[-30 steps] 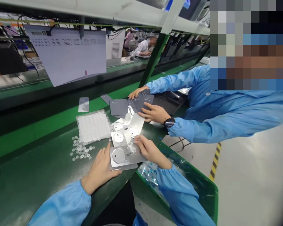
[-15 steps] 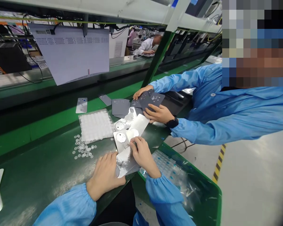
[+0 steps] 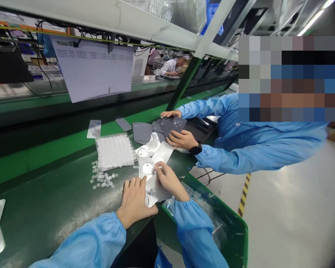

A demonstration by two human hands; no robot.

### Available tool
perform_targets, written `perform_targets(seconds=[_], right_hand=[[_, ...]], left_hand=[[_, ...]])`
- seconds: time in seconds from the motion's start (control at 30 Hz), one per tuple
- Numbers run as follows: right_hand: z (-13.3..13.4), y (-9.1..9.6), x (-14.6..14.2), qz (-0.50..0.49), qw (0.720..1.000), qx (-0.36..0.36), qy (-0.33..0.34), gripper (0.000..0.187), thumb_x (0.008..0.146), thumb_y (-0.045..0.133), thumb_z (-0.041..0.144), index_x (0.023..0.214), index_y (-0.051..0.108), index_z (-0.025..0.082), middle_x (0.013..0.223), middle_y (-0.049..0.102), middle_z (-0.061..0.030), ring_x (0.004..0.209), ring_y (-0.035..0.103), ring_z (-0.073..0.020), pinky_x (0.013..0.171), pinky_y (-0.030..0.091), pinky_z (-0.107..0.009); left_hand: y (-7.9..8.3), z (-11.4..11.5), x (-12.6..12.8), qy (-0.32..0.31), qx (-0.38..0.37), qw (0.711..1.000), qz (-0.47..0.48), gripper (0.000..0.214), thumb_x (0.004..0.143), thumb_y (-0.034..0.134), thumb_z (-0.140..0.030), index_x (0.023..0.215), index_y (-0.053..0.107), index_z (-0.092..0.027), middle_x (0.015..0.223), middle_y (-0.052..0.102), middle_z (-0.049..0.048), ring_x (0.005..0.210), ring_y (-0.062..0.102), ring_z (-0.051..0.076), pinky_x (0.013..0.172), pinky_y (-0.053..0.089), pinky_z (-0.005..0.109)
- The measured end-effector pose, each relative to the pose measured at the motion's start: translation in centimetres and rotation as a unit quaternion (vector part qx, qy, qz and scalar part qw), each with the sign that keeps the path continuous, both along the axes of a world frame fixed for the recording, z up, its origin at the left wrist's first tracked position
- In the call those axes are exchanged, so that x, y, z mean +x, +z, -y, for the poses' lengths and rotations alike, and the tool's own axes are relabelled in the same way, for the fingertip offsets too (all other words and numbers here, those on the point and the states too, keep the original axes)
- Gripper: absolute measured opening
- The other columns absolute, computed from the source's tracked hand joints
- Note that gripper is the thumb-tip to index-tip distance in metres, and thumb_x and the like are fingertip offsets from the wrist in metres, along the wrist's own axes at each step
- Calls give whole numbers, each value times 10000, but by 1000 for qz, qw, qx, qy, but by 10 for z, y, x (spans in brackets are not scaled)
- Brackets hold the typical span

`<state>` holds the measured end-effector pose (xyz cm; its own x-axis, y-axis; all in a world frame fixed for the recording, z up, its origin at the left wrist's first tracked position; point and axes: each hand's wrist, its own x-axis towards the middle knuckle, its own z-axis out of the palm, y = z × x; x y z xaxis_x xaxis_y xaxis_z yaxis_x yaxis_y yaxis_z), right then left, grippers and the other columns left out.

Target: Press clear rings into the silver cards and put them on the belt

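Observation:
Several silver, mirror-like back panels (image 3: 155, 188) lie overlapped at the bench edge. White-and-black round rings (image 3: 147, 168) show on some of them. My left hand (image 3: 136, 203) grips the left side of the nearest panel, thumb along its near end and fingers over its edge. Above the same panel, my right hand (image 3: 171, 182) has its thumb and forefinger pinched beside a ring. Anything between those fingertips is too small to make out. Small clear discs (image 3: 103, 178) are scattered to the left, in front of a bagged white tray (image 3: 114, 150).
A co-worker's hands (image 3: 182, 140) rest on grey panels (image 3: 142, 132) just beyond. A green bin (image 3: 241, 223) with clear plastic stands below the bench at right. One loose panel (image 3: 94, 128) lies at the back. A white board (image 3: 97, 72) hangs over the bench.
The view has shifted slightly. My left hand has slid further onto the silver panel, and the panel has turned a little. My right hand stays pinched near the ring.

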<state>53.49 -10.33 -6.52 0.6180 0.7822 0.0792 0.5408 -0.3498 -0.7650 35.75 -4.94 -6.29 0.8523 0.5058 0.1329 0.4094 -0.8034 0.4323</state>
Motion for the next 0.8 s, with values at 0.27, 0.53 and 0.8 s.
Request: perform_targets(seconds=[0.27,0.53,0.8], right_hand=[[35,5,-17,12,999,19,-27,239,972,422,473,910,511,260,554,484,54,509,503,-211,575,371,-304],[48,-5,-8,-18,996,73,-51,218,951,502,440,898,580,244,554,481,52,515,480,-179,560,360,-283],[110,-26,40,-92,952,144,-256,492,837,586,709,902,535,224,458,375,94,400,320,-131,436,210,-268]], left_hand=[[1,12,-5,-32,-8,999,7,626,706,735,-441,1219,609,-105,1124,638,145,1055,562,351,901,425,482],[14,11,2,-71,28,997,-23,548,722,750,-352,1202,631,-117,1123,672,149,1054,605,352,879,466,477],[-5,12,12,25,73,997,9,827,954,597,-567,1588,360,-93,1620,335,303,1521,269,494,1181,270,669]])
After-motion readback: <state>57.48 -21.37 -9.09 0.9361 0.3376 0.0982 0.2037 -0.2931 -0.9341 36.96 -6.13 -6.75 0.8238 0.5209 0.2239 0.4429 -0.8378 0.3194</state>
